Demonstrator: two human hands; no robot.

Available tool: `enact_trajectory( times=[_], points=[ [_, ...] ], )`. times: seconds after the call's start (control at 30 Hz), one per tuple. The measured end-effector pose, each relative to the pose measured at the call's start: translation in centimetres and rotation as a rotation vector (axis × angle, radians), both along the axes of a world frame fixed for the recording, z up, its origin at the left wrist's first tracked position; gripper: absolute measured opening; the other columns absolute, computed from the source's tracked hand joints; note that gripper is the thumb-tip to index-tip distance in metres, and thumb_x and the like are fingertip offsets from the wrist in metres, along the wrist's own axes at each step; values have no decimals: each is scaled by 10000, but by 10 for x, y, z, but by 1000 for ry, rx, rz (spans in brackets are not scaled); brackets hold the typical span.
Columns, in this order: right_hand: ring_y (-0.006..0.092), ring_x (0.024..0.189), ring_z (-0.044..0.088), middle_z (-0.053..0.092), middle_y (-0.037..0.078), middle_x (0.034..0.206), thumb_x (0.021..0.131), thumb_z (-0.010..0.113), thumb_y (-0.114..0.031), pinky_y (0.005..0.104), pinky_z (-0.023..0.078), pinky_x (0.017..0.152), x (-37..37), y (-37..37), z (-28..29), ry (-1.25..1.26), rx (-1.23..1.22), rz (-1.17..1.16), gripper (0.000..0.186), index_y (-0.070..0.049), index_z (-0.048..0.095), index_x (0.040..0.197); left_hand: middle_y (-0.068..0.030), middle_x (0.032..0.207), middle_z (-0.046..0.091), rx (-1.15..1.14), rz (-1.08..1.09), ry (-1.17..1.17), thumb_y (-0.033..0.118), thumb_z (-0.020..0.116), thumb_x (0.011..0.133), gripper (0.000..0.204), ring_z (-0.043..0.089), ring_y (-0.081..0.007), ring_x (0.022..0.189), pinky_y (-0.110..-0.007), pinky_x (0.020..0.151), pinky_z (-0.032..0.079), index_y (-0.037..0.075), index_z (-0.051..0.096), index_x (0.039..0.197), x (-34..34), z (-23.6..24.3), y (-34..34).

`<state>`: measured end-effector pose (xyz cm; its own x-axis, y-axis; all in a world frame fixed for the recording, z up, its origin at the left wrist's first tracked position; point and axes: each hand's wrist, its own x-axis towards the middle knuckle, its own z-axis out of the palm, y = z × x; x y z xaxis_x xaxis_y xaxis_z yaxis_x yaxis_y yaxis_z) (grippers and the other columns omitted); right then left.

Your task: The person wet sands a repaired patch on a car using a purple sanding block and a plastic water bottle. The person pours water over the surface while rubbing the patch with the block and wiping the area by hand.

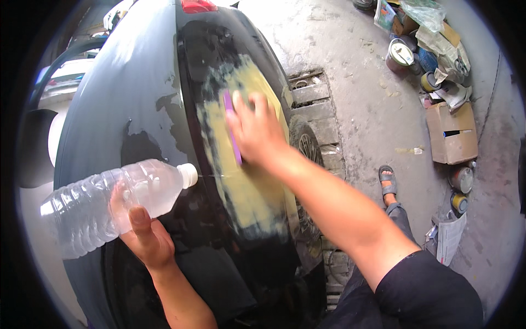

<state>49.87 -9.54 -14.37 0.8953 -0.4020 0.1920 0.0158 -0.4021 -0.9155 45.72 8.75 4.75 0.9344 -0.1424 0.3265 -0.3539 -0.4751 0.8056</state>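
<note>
My right hand (255,126) grips a thin purple block (233,140) pressed on a yellow, filler-like patch (246,203) on the dark car panel (120,98), just below a red tail light (198,5). The patch has mottled, pale edges over black paint. In my left hand (145,241) is a clear ridged plastic bottle (104,211) with a white cap and clear liquid, held nearly sideways over the car's body. Wet-looking streaks show on the paint nearby.
A wheel (307,148) stands beside a slatted drain cover (312,90). Along the right lie a cardboard box (449,131), paint buckets (399,57), cans (460,203) and crumpled paper. My sandaled foot (388,183) is on the concrete floor (372,109).
</note>
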Motion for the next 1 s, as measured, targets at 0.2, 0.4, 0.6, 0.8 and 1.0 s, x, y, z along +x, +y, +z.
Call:
enact_trajectory(
  times=[0.2, 0.4, 0.6, 0.8, 1.0],
  points=[
    [418, 1010, 550, 479, 262, 1274, 972, 609, -302, 483, 512, 895, -114, 41, 3, -88, -61, -50, 474, -13, 598, 1346, -163, 1374, 528, -2, 6, 22, 516, 638, 963, 766, 527, -295, 1304, -457, 1135, 403, -30, 411, 1451, -3, 4, 0],
    [436, 1013, 556, 509, 264, 1217, 997, 569, -294, 494, 494, 878, -6, 18, 30, -1, 26, -100, 447, -11, 581, 1343, -166, 1392, 513, 11, -14, -2, 514, 640, 964, 761, 517, -306, 1315, -470, 1138, 397, -22, 410, 1454, 0, 2, -3],
    [432, 1024, 543, 476, 253, 1270, 966, 611, -274, 482, 510, 890, -118, 39, 9, -42, -57, -12, 453, -9, 602, 1334, -165, 1389, 512, 37, -13, -23, 517, 655, 949, 761, 508, -317, 1319, -483, 1144, 383, -8, 422, 1447, -1, 2, 5],
    [422, 1013, 550, 481, 238, 1266, 977, 584, -281, 489, 524, 824, -13, 22, 38, -82, -95, -98, 416, -7, 607, 1290, -157, 1392, 503, 13, 10, -17, 526, 702, 906, 796, 500, -310, 1321, -476, 1148, 374, -1, 437, 1441, -5, 2, -7],
    [418, 993, 552, 484, 232, 1228, 969, 601, -268, 491, 517, 837, -109, 44, 18, -62, -62, -32, 449, -14, 583, 1338, -155, 1395, 496, 27, 10, 27, 539, 713, 896, 825, 495, -308, 1325, -474, 1148, 375, -2, 427, 1449, -7, 8, 0]
  ],
)
